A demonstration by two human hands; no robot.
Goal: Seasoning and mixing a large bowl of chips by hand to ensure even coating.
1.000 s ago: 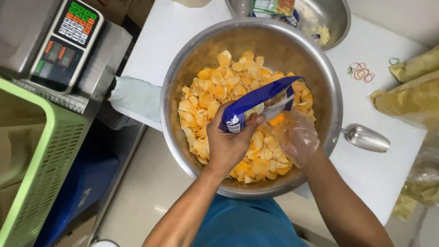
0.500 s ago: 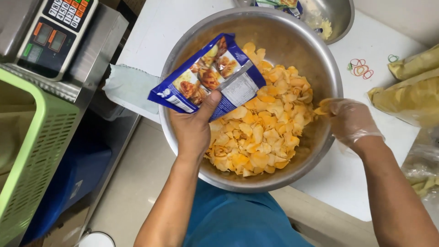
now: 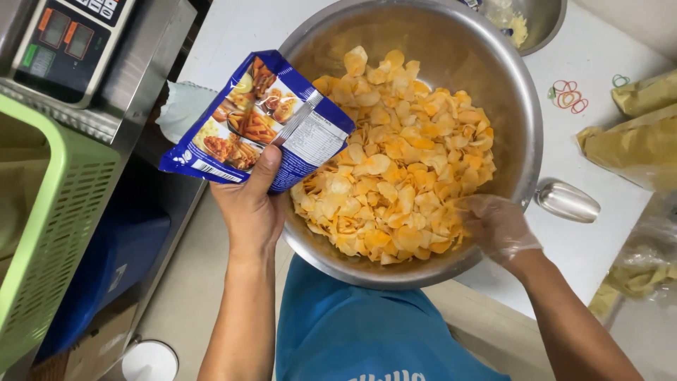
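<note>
A large steel bowl [image 3: 523,99] full of yellow-orange chips [image 3: 395,155] sits on the white table in front of me. My left hand [image 3: 252,208] holds a blue printed snack packet [image 3: 257,123] by its lower edge, over the bowl's left rim and tilted out to the left. My right hand [image 3: 497,227] wears a clear plastic glove and rests at the bowl's lower right, with its fingertips pushed into the chips. Whether those fingers grip any chips is hidden.
A weighing scale [image 3: 67,42] and a green slatted basket [image 3: 49,240] stand at the left. A metal scoop [image 3: 568,201], coloured rubber bands [image 3: 568,95] and yellowish filled bags [image 3: 635,141] lie right of the bowl. Behind it is a smaller steel bowl [image 3: 539,21].
My left hand has carried the packet from over the chips out past the bowl's left rim. My gloved right hand went from the bowl's right edge down into the chips at the lower right.
</note>
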